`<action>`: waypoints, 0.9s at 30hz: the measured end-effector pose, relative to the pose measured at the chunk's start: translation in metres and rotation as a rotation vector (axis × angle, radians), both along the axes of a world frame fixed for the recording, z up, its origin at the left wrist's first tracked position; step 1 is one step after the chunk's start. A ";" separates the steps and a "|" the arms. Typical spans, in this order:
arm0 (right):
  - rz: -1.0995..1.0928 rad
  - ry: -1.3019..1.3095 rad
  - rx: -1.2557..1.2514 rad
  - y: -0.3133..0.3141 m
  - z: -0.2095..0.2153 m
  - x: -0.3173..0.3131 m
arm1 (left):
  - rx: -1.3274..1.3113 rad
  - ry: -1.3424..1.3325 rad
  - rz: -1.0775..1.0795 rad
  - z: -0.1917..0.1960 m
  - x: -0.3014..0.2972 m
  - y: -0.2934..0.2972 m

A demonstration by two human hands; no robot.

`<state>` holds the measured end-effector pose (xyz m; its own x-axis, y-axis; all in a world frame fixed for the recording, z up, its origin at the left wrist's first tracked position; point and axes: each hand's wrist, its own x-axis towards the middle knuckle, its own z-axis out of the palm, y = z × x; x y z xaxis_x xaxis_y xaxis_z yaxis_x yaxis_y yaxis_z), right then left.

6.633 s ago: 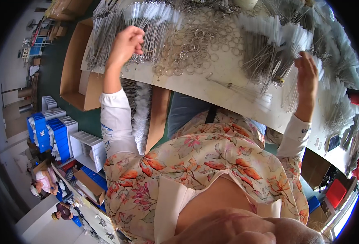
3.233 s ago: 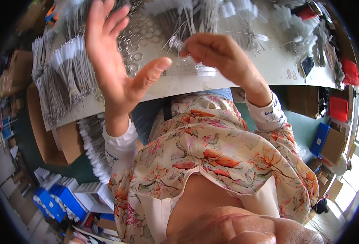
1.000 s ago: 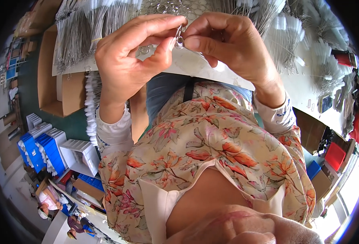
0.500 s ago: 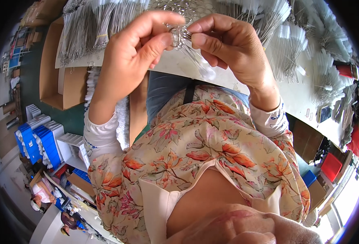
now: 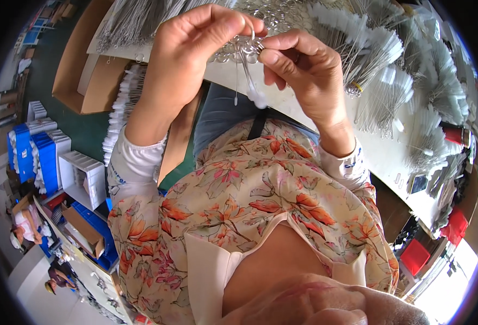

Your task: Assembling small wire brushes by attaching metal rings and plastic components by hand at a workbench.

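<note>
Between both pinches I have a thin, round silver metal ring, slender white-tipped wire stems dangling below: likely light, springy, best held by its rim. My left hand pinches it; my right hand, small silver metal loops alongside.

A pale table bears loose metal rings and bundles of white-tipped wires.

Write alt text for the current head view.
Seen from above, a left hand pinches a metal ring while the right hand grips small metal loops beside it; thin white-tipped wires hang below. Beyond, loose rings and wire bundles lie on a pale table.
</note>
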<state>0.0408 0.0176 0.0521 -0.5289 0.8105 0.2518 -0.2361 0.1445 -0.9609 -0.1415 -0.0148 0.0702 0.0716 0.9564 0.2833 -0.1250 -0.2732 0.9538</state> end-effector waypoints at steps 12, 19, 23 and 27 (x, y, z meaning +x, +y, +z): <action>0.069 -0.238 0.002 0.003 -0.055 -0.016 | -0.038 0.166 0.222 0.024 -0.056 -0.033; 0.148 -0.347 -0.165 0.004 -0.090 0.009 | 0.014 1.329 0.142 -0.091 -0.070 -0.061; 0.215 -0.443 -0.230 0.004 -0.095 0.011 | -0.290 1.712 0.029 -0.164 -0.120 -0.090; 0.219 -0.438 -0.276 0.004 -0.101 0.010 | -0.475 1.677 -0.123 -0.208 -0.130 -0.126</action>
